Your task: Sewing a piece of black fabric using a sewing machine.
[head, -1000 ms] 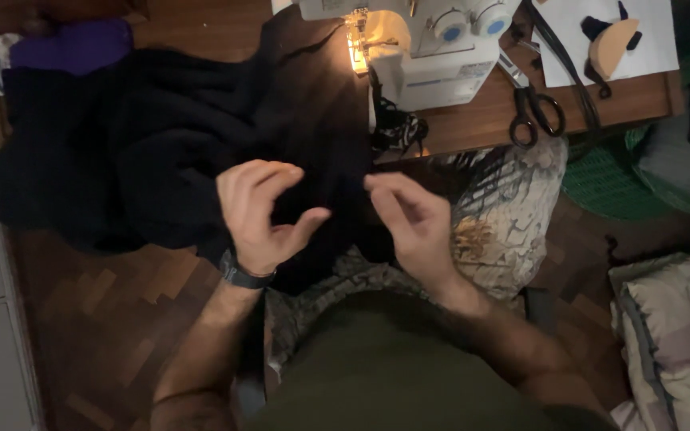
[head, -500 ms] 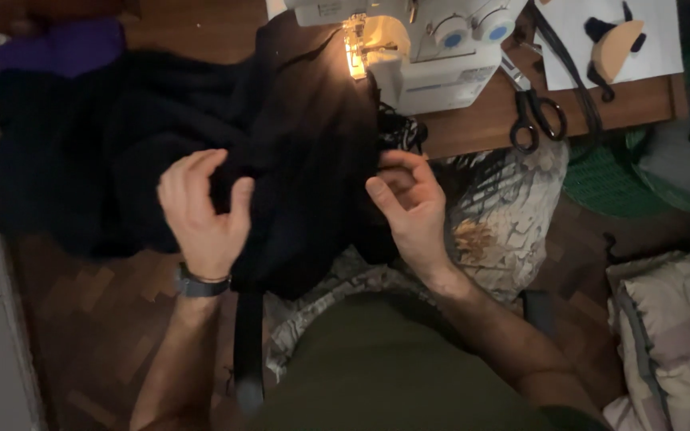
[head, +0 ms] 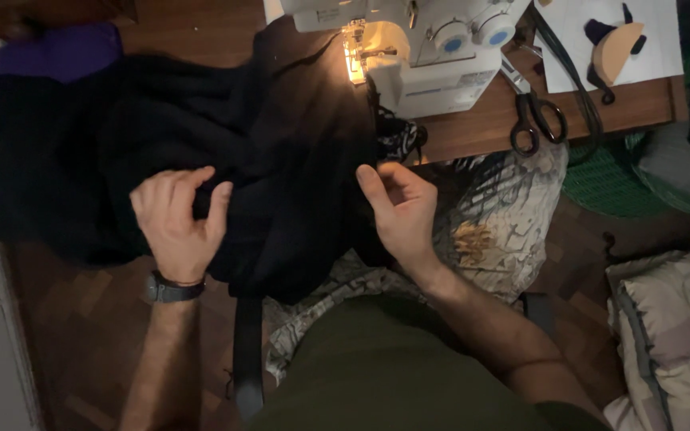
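Two hands work beneath a lit white sewing machine [head: 425,48], scissors [head: 533,120] alongside on the bench [head: 640,104]; left hand [head: 177,223] rests, fingers curled loosely, on black fabric [head: 121,144], right hand [head: 401,211] half-open at its edge, gripping nothing.

Black fabric [head: 201,144]: large, dark, rumpled in soft folds. Lies spread left of the white sewing machine [head: 417,48], one edge running up under its lit needle area, lower edge draped off the desk [head: 481,136] front.
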